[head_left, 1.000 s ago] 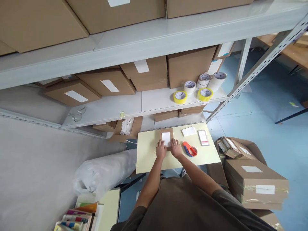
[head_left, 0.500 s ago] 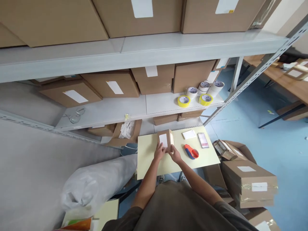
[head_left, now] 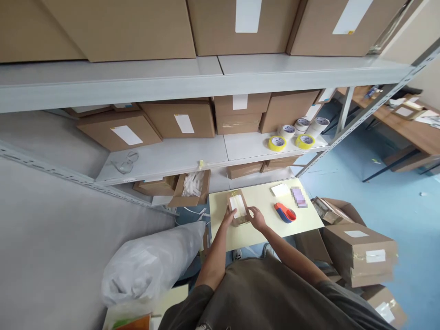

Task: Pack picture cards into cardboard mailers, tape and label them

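A small brown cardboard box [head_left: 244,200] with a white label under clear tape lies on the pale yellow table [head_left: 220,238]. My left hand [head_left: 228,217] is closed on its near left side, the thumb lying over the top by the label. At the right edge of the box is my right hand [head_left: 256,218], its fingers bent and somewhat apart; whether the fingertips touch the cardboard I cannot tell. To the right of that hand lies a red and blue tape dispenser [head_left: 285,213]. Behind it are a white card or paper [head_left: 280,190] and a blurred-out purple item [head_left: 299,197].
A grey shelf rack [head_left: 172,158] rises behind the table, holding cartons, glasses [head_left: 126,163] and several tape rolls [head_left: 277,143]. An open carton [head_left: 205,195] of white material sits low. A large white bag [head_left: 151,256] flanks the left; stacked cartons [head_left: 360,245] stand right.
The box has been turned, so a different, taped label now faces up. My right hand has shifted from its near corner to its right edge. The camera view has swung slightly left.
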Available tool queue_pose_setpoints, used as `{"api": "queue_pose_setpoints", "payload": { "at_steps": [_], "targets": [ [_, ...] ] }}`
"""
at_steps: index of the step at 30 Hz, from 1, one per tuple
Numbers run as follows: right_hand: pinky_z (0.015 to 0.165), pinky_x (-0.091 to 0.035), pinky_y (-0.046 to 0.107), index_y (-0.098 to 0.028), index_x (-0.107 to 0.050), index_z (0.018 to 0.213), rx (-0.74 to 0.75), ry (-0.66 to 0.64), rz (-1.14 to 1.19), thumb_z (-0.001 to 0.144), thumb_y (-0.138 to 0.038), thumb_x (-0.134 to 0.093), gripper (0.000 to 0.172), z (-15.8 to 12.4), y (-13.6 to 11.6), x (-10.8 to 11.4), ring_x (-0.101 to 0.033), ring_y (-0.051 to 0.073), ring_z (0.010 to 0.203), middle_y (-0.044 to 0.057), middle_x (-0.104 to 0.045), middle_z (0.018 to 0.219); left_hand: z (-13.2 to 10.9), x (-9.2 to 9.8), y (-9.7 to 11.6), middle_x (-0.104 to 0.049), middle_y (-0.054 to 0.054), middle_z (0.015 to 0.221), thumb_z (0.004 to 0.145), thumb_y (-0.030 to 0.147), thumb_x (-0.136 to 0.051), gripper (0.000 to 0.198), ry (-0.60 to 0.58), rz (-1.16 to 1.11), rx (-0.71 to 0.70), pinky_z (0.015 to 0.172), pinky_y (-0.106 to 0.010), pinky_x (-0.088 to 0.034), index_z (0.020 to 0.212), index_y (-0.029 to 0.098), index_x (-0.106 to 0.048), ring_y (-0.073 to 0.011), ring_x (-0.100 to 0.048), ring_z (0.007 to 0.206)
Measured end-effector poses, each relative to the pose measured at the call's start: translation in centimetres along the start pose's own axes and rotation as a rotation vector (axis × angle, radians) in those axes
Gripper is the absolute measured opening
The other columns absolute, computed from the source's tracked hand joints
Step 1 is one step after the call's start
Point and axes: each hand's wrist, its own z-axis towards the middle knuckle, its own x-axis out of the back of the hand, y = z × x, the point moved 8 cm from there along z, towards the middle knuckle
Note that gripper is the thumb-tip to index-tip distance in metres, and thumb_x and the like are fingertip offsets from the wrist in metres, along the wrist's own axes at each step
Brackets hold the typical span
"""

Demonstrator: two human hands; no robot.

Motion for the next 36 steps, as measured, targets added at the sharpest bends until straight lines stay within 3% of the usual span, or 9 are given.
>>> {"api": "queue_pose_setpoints", "payload": {
  "at_steps": [6,9,11,16,22,25,29,33,36],
  "targets": [
    [0.122,-0.043,0.046,-0.023,-0.056,0.155,-0.244,-0.133,-0.028,0.092,-0.028,-0.066,0.064,-0.1,2.4,0.9,-0.055,0.031,0.145,0.012,-0.059,0.157,1.6,0.0,-0.2,-0.071,-0.011,0.142,0.072,0.041,-0.09,0.085,-0.027,-0.016,0.084,0.11,-0.046,-0.055,0.148,0.027,-0.056,-0.033,-0.068,0.13],
    [0.119,-0.045,0.046,-0.023,-0.054,0.157,-0.318,-0.192,0.02,0.091,-0.031,-0.069,0.068,-0.6,3.2,0.5,-0.058,0.033,0.142,0.013,-0.062,0.154,1.0,-2.1,-0.7,-0.074,-0.014,0.136,0.072,0.04,-0.092,0.078,-0.182,0.022,0.189,0.104,-0.047,-0.059,0.142,0.023,-0.062,-0.0344,-0.073,0.12],
    [0.112,-0.05,0.046,-0.023,-0.052,0.159,-0.381,-0.194,0.07,0.089,-0.031,-0.07,0.073,-1.0,3.9,0.3,-0.065,0.034,0.134,0.014,-0.067,0.147,0.1,-2.9,-0.8,-0.076,-0.015,0.13,0.074,0.044,-0.092,0.072,-0.192,0.111,0.188,0.102,-0.047,-0.059,0.137,0.022,-0.065,-0.0348,-0.075,0.117],
    [0.107,-0.054,0.042,-0.029,-0.051,0.16,-0.451,-0.07,0.261,0.083,-0.021,-0.068,0.079,-2.0,4.9,0.4,-0.07,0.03,0.125,0.007,-0.07,0.144,-2.7,-3.9,-0.3,-0.075,-0.016,0.132,0.085,0.054,-0.081,0.061,0.0,0.32,0.032,0.104,-0.044,-0.057,0.135,0.022,-0.066,-0.0347,-0.072,0.124],
    [0.115,-0.05,0.049,-0.027,-0.055,0.156,-0.335,0.144,0.461,0.081,-0.024,-0.068,0.076,-2.3,5.1,4.9,-0.067,0.031,0.128,0.008,-0.065,0.15,-2.6,-8.6,3.5,-0.074,-0.013,0.136,0.079,0.052,-0.086,0.081,-0.14,0.304,-0.081,0.106,-0.041,-0.057,0.149,0.024,-0.058,-0.0317,-0.071,0.126],
    [0.11,-0.054,0.05,-0.029,-0.057,0.154,-0.256,0.32,0.667,0.084,-0.033,-0.069,0.071,-2.8,5.4,9.4,-0.065,0.03,0.128,0.008,-0.061,0.155,-1.6,-12.9,7.0,-0.071,-0.01,0.142,0.077,0.048,-0.088,0.093,-0.199,0.312,-0.139,0.109,-0.04,-0.056,0.159,0.026,-0.049,-0.031,-0.068,0.131],
    [0.109,-0.055,0.048,-0.028,-0.061,0.149,-0.214,0.583,0.83,0.089,-0.049,-0.07,0.064,-4.8,7.8,16.4,-0.063,0.031,0.132,0.009,-0.065,0.148,-1.5,-22.4,9.9,-0.065,-0.01,0.15,0.077,0.042,-0.088,0.101,-0.383,0.269,-0.208,0.113,-0.041,-0.054,0.165,0.027,-0.041,-0.0309,-0.065,0.135],
    [0.103,-0.059,0.048,-0.029,-0.057,0.153,-0.262,0.712,0.955,0.09,-0.056,-0.067,0.07,-7.7,12.9,22.8,-0.07,0.03,0.118,0.007,-0.073,0.134,-3.2,-33.5,9.5,-0.06,-0.012,0.155,0.075,0.041,-0.089,0.102,-0.538,0.268,-0.226,0.118,-0.043,-0.05,0.164,0.023,-0.043,-0.0331,-0.059,0.141],
    [0.101,-0.06,0.048,-0.028,-0.055,0.155,-0.326,0.778,0.969,0.088,-0.058,-0.068,0.074,-10.7,18.0,27.4,-0.071,0.03,0.118,0.008,-0.071,0.139,-4.8,-41.4,7.8,-0.058,-0.011,0.158,0.077,0.04,-0.087,0.098,-0.599,0.299,-0.214,0.121,-0.043,-0.047,0.164,0.024,-0.045,-0.0333,-0.056,0.145]
  ]
}}
